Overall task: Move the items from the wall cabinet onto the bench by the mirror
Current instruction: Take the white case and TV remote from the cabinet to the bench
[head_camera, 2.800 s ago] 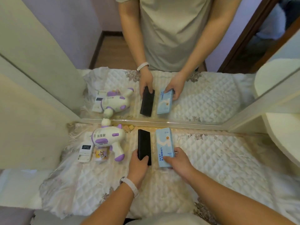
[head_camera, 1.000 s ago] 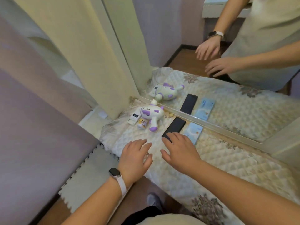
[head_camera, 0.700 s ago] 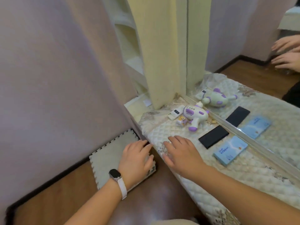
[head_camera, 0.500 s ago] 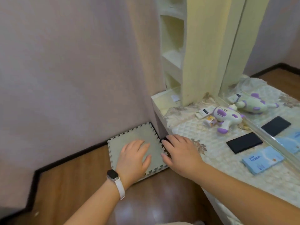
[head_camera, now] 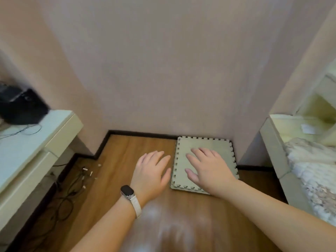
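Both my hands hover empty in front of me with fingers spread. My left hand [head_camera: 151,172], with a watch on a pale strap at the wrist, is over the wooden floor. My right hand [head_camera: 209,168] is over a grey foam mat. The bench [head_camera: 272,148] with its white quilted cover [head_camera: 312,170] shows only at the right edge, and beyond it are the cream shelves of the cabinet [head_camera: 320,99]. The toy, the black slab and the blue box are out of view.
A grey puzzle-edged foam mat [head_camera: 203,144] lies on the wooden floor [head_camera: 127,155] in the corner against the pinkish wall. At left stands a white desk [head_camera: 32,142] with a black device [head_camera: 20,106] on top. Cables [head_camera: 72,184] trail on the floor under it.
My view has swung left from the bench and mirror to the wall corner. Both hands let go of the black slab and blue box, which stay on the bench, and now hover empty.
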